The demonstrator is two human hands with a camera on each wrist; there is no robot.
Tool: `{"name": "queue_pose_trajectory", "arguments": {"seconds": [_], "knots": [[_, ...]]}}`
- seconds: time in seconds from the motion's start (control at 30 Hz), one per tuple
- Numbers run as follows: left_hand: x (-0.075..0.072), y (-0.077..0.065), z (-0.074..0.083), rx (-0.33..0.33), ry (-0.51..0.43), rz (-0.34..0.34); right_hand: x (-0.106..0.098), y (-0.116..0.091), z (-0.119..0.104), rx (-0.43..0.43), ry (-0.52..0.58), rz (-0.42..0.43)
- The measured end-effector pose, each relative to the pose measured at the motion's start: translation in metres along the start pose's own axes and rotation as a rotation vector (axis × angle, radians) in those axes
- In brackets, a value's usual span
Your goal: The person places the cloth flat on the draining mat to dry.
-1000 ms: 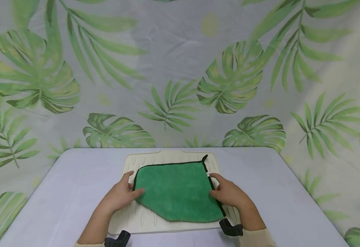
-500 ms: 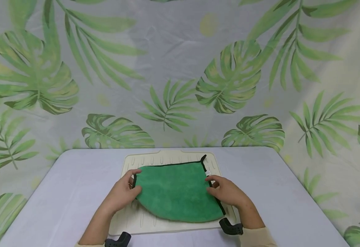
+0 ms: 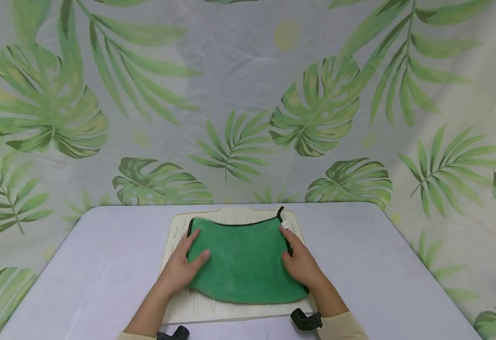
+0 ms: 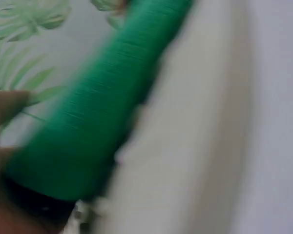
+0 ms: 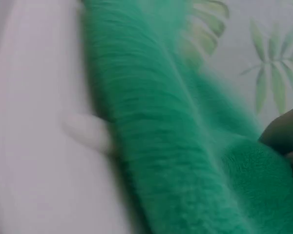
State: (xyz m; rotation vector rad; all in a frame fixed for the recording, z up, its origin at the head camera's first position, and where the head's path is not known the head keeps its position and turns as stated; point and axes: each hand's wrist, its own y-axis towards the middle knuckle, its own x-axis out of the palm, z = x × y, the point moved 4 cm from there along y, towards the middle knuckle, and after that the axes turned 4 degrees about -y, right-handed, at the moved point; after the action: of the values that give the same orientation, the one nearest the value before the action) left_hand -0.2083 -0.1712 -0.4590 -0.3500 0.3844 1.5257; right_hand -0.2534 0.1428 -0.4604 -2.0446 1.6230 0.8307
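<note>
A green towel (image 3: 239, 259) with black edging and a small black hanging loop lies folded over a cream ridged tray (image 3: 214, 311). My left hand (image 3: 177, 271) holds its left side, thumb on the upper face. At the right side, beside a small white label, my right hand (image 3: 300, 264) grips the towel with the thumb on top. The upper edge sags between the two hands, with its corners raised. The left wrist view is blurred and shows the towel's bent edge; in the right wrist view the plush pile fills the middle. Fingers under the cloth are hidden.
The tray rests on a table with a white cover (image 3: 380, 274). Behind the table hangs a pale curtain (image 3: 248, 94) printed with green leaves. Black wrist devices sit near both sleeves.
Both hands have shifted inward and gripped the towel's sides. Its upper corners have risen and the top edge now dips in the middle; the lower edge has drawn up a little.
</note>
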Motion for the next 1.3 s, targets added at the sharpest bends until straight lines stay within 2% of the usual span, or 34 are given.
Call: {"name": "queue_pose_trajectory", "arguments": {"seconds": [0.07, 0.13, 0.27, 0.37, 0.47, 0.57, 0.63, 0.7, 0.8, 0.9, 1.03, 1.1, 1.3], "knots": [[-0.002, 0.002, 0.001, 0.045, 0.048, 0.025, -0.001, 0.001, -0.002, -0.032, -0.007, 0.036], [-0.006, 0.002, 0.002, 0.063, 0.136, 0.055, -0.003, 0.001, -0.004, -0.038, -0.054, 0.058], [-0.018, -0.002, 0.006, -0.032, 0.332, 0.083, -0.015, -0.004, -0.007, 0.035, -0.167, 0.050], [-0.024, -0.005, 0.009, -0.121, 0.384, 0.027, -0.028, -0.010, -0.010, 0.097, -0.218, -0.019], [-0.026, -0.009, 0.012, -0.138, 0.329, -0.105, -0.035, -0.017, -0.011, 0.134, -0.192, -0.185], [-0.024, -0.013, 0.014, -0.112, 0.183, -0.241, -0.037, -0.022, -0.011, 0.114, -0.130, -0.373], [-0.023, -0.014, 0.016, -0.082, 0.085, -0.285, -0.037, -0.023, -0.012, 0.068, -0.096, -0.429], [-0.022, -0.013, 0.018, -0.054, 0.015, -0.286, -0.038, -0.022, -0.013, 0.018, -0.102, -0.418], [-0.023, -0.012, 0.019, -0.032, -0.032, -0.241, -0.038, -0.019, -0.013, -0.004, -0.107, -0.373], [-0.026, -0.012, 0.021, -0.044, -0.026, -0.195, -0.037, -0.019, -0.011, 0.017, -0.112, -0.368], [-0.032, -0.013, 0.024, -0.061, 0.033, -0.152, -0.036, -0.019, -0.011, 0.045, -0.085, -0.395], [-0.034, -0.013, 0.025, -0.071, 0.069, -0.148, -0.035, -0.019, -0.010, 0.058, -0.052, -0.413], [-0.029, -0.015, 0.010, -0.167, 0.046, -0.211, -0.030, -0.018, 0.000, 0.098, 0.034, -0.422]]}}
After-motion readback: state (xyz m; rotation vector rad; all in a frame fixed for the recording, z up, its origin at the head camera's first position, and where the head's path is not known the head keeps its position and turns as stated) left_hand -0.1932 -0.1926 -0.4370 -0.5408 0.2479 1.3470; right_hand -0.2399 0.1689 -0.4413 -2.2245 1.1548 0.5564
